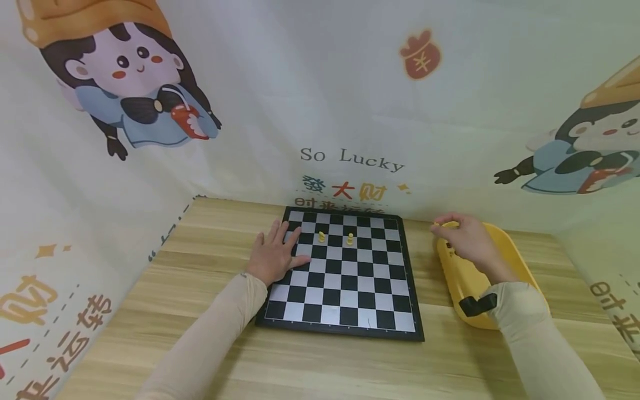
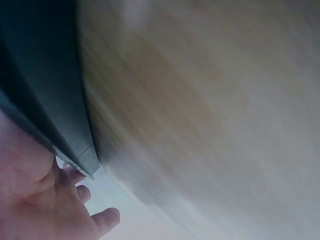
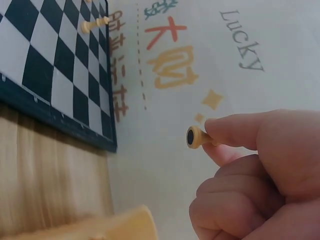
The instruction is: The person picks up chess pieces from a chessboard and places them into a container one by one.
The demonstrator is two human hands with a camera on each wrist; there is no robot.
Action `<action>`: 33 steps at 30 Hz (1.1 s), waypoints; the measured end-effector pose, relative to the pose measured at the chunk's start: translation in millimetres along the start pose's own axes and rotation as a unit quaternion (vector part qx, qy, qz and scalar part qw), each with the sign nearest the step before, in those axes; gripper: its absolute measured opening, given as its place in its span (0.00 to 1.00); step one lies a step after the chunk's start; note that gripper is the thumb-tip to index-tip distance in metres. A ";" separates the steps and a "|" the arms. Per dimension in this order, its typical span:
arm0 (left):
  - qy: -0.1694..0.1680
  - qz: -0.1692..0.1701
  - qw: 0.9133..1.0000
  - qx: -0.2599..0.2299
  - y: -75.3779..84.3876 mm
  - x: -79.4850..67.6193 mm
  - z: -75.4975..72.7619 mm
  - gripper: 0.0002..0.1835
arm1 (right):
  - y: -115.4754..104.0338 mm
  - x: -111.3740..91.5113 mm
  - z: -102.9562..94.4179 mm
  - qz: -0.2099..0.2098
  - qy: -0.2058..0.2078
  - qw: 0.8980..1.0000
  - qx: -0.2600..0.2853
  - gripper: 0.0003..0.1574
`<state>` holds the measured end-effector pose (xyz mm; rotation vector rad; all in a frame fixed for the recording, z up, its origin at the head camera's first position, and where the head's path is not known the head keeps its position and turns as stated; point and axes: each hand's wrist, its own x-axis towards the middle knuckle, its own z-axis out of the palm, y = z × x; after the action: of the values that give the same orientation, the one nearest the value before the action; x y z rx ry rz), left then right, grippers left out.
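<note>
Yellow tray [image 1: 512, 255] alongside; left hand [image 1: 274, 253] part-covers chessboard [image 1: 340, 297] near 2 pieces [image 1: 350, 239].

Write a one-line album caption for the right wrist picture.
A chess piece, dark base outward, pinched by the fingers of the right hand, the board at upper left.

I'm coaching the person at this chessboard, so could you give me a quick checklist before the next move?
1. Right grip secure on the held piece: ok, pinched by thumb and finger.
2. Held piece over the chessboard: not ok, it is right of it, by the yellow tray.
3. Left grip at the board: ok, spread along its left side.
4. Held piece's type: cannot tell, fingers hide its upper part.
5. Pieces in the tray: cannot tell how many, the right arm covers much of it.
</note>
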<state>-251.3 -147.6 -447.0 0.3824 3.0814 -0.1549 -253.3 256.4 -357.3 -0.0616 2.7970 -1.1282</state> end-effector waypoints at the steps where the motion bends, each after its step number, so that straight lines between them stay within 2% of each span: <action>1: 0.001 0.001 1.000 0.000 0.8 0.3 -0.1 0.45 | 1.5 -2.3 -3.3 -0.001 0.001 1.000 -0.003 0.30; 11: -0.001 -0.002 1.000 -0.002 0.2 1.1 -0.6 0.44 | 21.6 -14.8 -29.6 -0.011 -0.016 1.000 0.001 0.31; 17: -0.001 0.000 1.000 0.000 0.9 0.7 -1.1 0.44 | 43.0 -16.2 -37.3 0.016 -0.034 0.999 0.006 0.33; 25: -0.008 -0.001 1.000 -0.004 0.7 0.5 -0.2 0.45 | 58.9 -12.0 -40.5 0.057 -0.056 0.997 0.015 0.31; 33: -0.006 0.000 1.000 -0.006 1.3 -0.9 -3.4 0.45 | 67.3 -7.0 -34.4 0.054 -0.069 0.996 0.020 0.28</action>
<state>-250.1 -146.2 -443.7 0.3803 3.0693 -0.1374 -250.3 329.2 -378.7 0.0143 2.6231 -1.1092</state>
